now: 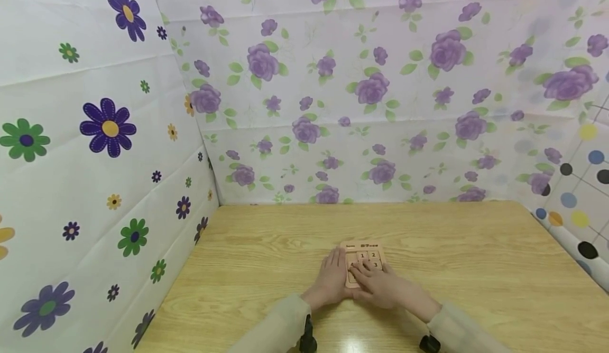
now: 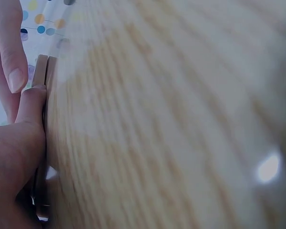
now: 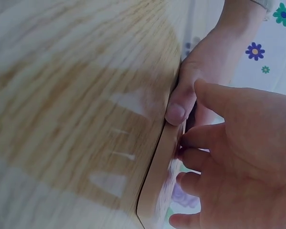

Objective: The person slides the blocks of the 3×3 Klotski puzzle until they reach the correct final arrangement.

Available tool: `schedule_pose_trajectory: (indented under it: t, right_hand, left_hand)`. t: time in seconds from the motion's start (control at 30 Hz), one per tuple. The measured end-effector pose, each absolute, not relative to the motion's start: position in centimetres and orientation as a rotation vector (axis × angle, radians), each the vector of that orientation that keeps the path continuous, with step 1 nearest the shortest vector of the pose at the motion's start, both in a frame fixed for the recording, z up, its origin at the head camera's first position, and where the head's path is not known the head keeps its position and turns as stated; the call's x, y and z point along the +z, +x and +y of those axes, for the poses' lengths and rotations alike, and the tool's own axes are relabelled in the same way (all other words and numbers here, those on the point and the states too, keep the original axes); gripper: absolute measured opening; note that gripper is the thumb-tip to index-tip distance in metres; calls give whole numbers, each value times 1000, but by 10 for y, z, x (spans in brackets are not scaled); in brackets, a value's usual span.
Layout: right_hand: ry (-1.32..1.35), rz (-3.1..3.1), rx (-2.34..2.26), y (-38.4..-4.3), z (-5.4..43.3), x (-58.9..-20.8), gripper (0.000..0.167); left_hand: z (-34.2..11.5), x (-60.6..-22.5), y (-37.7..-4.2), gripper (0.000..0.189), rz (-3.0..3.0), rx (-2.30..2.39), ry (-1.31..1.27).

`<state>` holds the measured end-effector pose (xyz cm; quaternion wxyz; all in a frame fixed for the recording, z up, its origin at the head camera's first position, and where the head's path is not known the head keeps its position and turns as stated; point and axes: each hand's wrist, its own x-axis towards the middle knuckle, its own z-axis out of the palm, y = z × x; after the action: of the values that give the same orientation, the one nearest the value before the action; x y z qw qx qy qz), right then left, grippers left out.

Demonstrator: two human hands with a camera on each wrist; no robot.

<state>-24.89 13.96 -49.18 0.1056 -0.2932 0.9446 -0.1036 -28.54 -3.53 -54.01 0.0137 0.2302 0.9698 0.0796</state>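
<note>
A pinkish wooden number sliding puzzle [image 1: 364,247] lies flat on the table, with tiles 1, 2, 3 and 4 readable in the head view. My left hand [image 1: 330,280] holds it at its left side, fingers along that edge and the thumb round the near edge. Over the lower tiles my right hand [image 1: 382,286] bends down, its fingertips touching the tile face. These fingers hide the remaining tiles. The right wrist view shows the board's side edge [image 3: 156,179] and the left thumb [image 3: 177,112] against it.
The wood-grain table [image 1: 266,237] reaches back to a purple-rose cloth wall [image 1: 333,99]. A flower-print cloth [image 1: 95,184] stands at the left, and a dotted cloth [image 1: 575,184] at the right. Each wrist carries a dark device.
</note>
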Motion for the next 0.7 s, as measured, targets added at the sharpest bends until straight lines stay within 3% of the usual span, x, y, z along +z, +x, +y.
schedule_pose_trajectory:
  t: [0.7]
  right_hand:
    - [-848, 2736, -415, -257, 147, -488, 68]
  left_hand:
    - [-38, -541, -285, 121, 3043, 319, 764]
